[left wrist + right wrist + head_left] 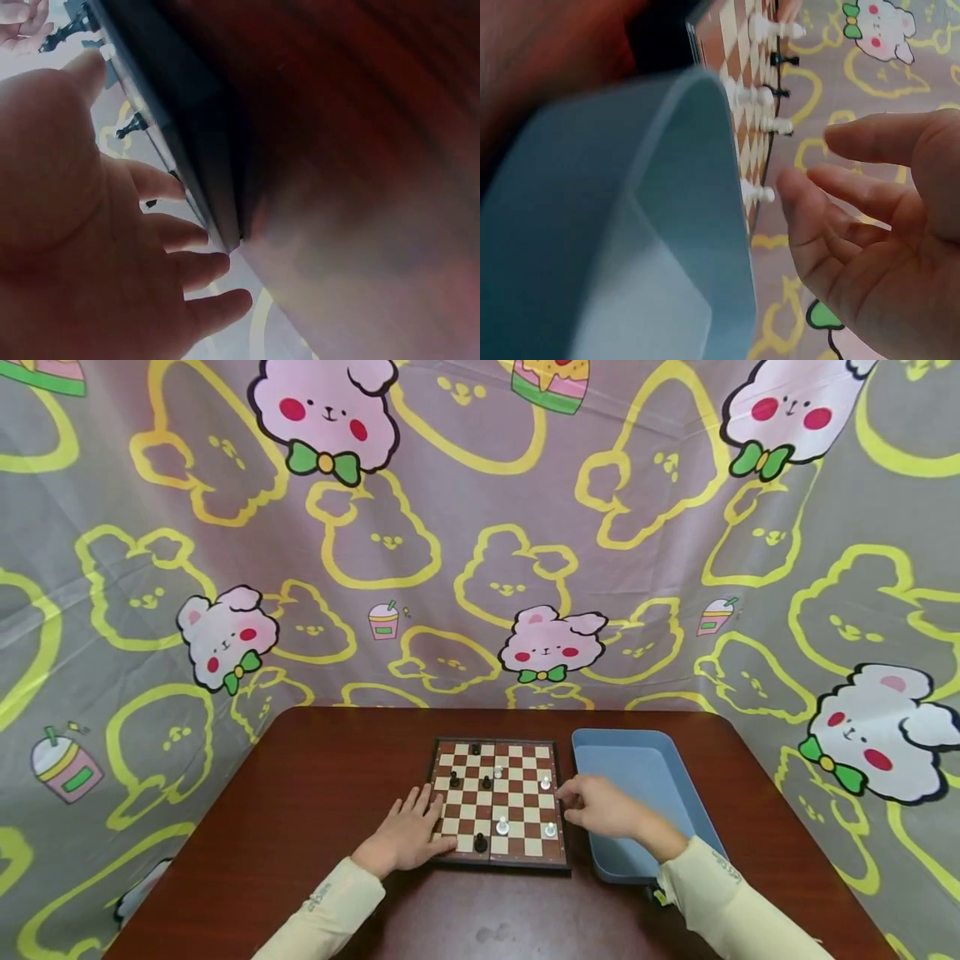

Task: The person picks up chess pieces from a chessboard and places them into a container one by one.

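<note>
On your right, close beside the chessboard [517, 806], there's the blue tray [630, 760], your forearm slanting across it and your right hand [600, 806] hovering past its left rim; those fingers are loosely bent, thumb apart, gripping nothing, the tips up by the board's right edge. The tray wall stands tall between your right wrist camera and the board, hiding part of the squares. Over on the other side, your left hand [405, 839] lies along the board's left edge, fingers straight and spread, thumb reaching over the near-left squares, just short of a black piece. All this is on a reddish-brown worktop [337, 760] with a dull shine at the front, closed in by a greyish-pink cloth [420, 502] printed with cartoon animals and drink cups. And the board itself, centre stage: it lies flat, brown and cream squares in a dark frame, a seam running down the middle. Four black chess pieces [480, 842] stand left of that seam; four white chess pieces [502, 826] stand to its right, one hugging the line, two out towards your right fingertips' side, all upright.
</note>
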Tool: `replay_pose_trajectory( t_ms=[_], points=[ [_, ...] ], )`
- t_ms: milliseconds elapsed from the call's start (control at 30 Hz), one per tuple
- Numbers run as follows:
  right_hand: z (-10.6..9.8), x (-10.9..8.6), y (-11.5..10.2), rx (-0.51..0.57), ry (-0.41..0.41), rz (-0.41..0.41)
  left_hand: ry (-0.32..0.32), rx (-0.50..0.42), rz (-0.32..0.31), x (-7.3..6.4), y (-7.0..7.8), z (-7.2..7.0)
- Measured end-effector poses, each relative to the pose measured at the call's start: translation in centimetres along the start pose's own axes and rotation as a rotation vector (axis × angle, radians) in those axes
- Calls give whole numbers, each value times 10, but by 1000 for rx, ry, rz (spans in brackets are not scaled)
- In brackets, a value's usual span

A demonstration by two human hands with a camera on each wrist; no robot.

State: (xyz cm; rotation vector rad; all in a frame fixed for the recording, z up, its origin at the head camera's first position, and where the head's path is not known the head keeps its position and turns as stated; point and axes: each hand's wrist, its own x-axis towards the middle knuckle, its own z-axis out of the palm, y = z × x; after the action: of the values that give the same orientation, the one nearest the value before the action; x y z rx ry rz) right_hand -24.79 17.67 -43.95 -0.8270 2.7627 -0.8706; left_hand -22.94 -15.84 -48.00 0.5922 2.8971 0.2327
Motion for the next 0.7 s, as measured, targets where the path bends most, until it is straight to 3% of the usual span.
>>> replay_pose_trajectory(
  t_ms=[167, 500, 700],
  points=[
    [10, 0, -5, -7, -59, -68, -14, -4, 32, 0, 0, 4],
    [28, 7, -2, 28, -127, -129, -10, -27, 62, 1, -2, 11],
    [33, 11, 1, -21, -95, -210, 5, -30, 85, 0, -3, 12]
  ],
)
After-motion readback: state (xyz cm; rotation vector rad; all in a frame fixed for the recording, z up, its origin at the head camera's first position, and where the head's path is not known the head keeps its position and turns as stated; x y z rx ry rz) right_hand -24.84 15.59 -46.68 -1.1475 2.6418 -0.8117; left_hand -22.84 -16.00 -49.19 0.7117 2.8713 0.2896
